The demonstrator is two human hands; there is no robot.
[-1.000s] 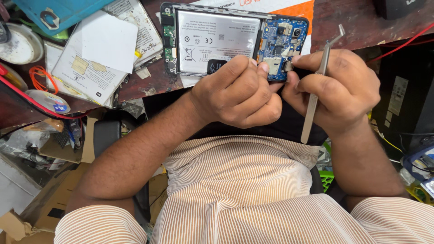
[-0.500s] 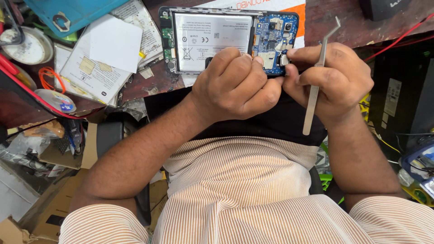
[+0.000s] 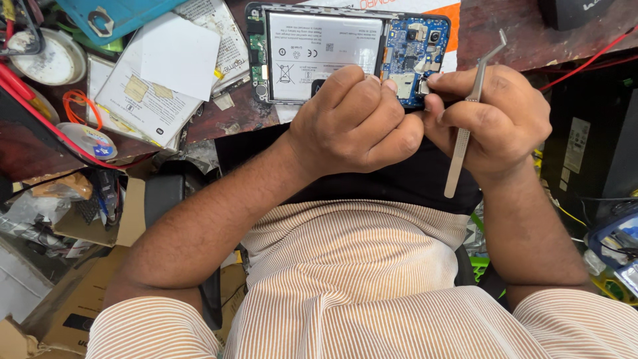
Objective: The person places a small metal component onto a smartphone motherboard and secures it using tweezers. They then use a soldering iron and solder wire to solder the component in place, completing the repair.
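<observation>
An opened phone [image 3: 312,53] lies on the workbench with its back off, showing a white battery [image 3: 322,50] and a blue circuit board [image 3: 412,50]. My left hand [image 3: 355,123] rests curled on the phone's near edge, fingers pressing by the battery and board. My right hand [image 3: 492,123] holds bent metal tweezers [image 3: 465,119] tucked between its fingers, the tip pointing away from the phone. That hand's thumb and forefinger pinch at the board's near corner. What they pinch is hidden.
Papers and a white card [image 3: 163,73] lie left of the phone. A white roll of tape [image 3: 46,60], a small tape reel [image 3: 86,139] and red wires [image 3: 40,110] sit at far left. A teal case [image 3: 109,16] is at the top. Cardboard boxes [image 3: 66,306] stand below.
Both hands have stayed on the phone's near edge. The right thumb and forefinger have shifted slightly on the board. The view has drifted a little.
</observation>
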